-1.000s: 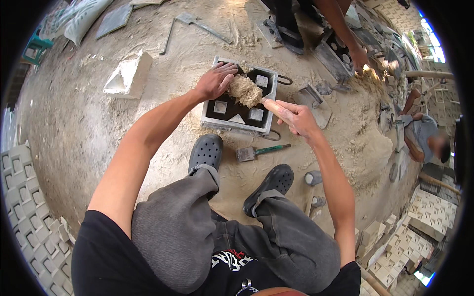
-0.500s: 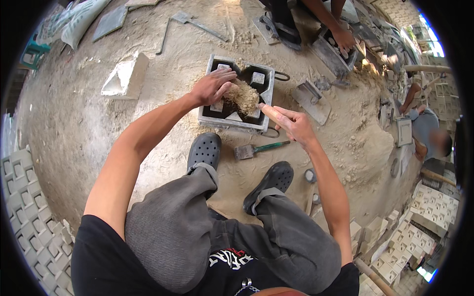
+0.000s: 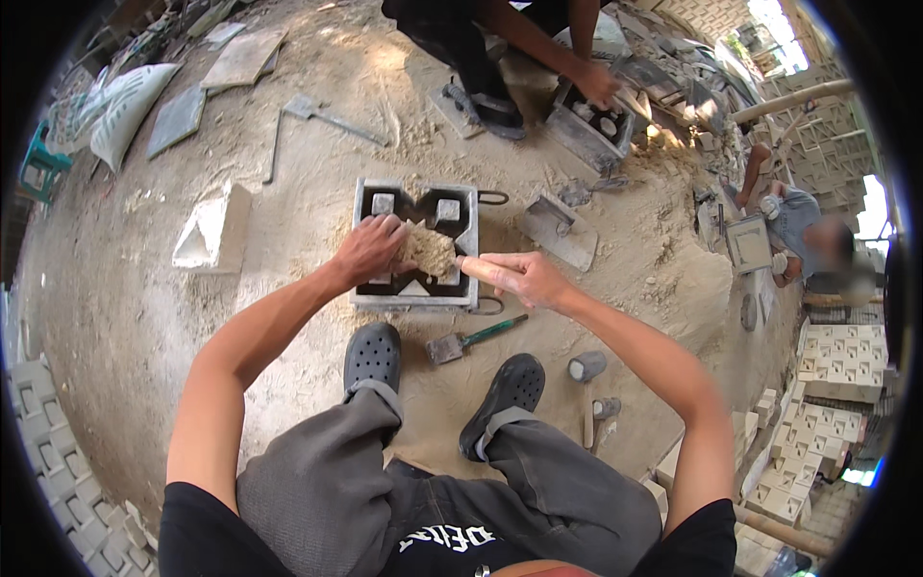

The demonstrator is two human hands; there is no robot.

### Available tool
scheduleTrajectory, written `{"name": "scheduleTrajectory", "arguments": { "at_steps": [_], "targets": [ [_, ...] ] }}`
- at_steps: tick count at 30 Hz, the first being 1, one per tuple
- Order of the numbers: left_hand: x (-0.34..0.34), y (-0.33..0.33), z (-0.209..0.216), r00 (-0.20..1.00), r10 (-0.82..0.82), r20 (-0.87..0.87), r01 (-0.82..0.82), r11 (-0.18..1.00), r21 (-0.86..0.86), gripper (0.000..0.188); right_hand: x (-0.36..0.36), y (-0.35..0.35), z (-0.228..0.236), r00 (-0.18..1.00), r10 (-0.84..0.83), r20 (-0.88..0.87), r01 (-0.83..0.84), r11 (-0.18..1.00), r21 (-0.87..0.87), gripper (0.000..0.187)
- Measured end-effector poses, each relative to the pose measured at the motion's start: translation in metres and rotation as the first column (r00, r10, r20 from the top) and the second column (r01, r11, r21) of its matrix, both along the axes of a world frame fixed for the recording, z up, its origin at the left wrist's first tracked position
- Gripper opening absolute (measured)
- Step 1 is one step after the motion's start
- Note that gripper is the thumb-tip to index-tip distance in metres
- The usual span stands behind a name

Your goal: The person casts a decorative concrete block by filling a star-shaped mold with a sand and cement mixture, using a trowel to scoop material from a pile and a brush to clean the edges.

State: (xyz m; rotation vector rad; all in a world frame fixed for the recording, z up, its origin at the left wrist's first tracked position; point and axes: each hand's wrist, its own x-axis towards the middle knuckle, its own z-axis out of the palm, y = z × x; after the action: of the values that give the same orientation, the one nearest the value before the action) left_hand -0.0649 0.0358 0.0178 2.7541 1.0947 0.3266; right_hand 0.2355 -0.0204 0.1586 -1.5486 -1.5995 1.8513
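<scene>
Gripping a pale, round wooden handle [image 3: 486, 273], the right hand [image 3: 531, 281] curls around it. Half-spread, the left hand [image 3: 371, 248] meets the left edge of clumped tan sand [image 3: 431, 250], seemingly above a square grey-walled mould [image 3: 413, 301]. White lettering [image 3: 450, 539] crosses the near black shirt [image 3: 413, 558].
</scene>
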Motion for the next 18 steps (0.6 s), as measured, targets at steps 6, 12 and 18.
{"name": "scheduleTrajectory", "arguments": {
  "at_steps": [6,12,18],
  "targets": [
    [0.021,0.005,0.012,0.998,-0.043,-0.051,0.036,0.990,-0.135,0.051,0.021,-0.005,-0.037,0.992,0.063,0.107,-0.066,0.998,0.023,0.039],
    [0.011,-0.002,0.018,0.997,0.020,-0.075,-0.035,0.979,-0.200,0.050,0.006,-0.029,-0.040,0.996,-0.058,0.068,0.065,0.992,-0.104,0.042],
    [0.000,-0.006,0.014,0.990,0.075,-0.122,-0.098,0.976,-0.195,0.049,-0.003,-0.032,-0.041,0.991,-0.132,-0.035,0.133,0.991,0.019,0.045]
  ]
}}
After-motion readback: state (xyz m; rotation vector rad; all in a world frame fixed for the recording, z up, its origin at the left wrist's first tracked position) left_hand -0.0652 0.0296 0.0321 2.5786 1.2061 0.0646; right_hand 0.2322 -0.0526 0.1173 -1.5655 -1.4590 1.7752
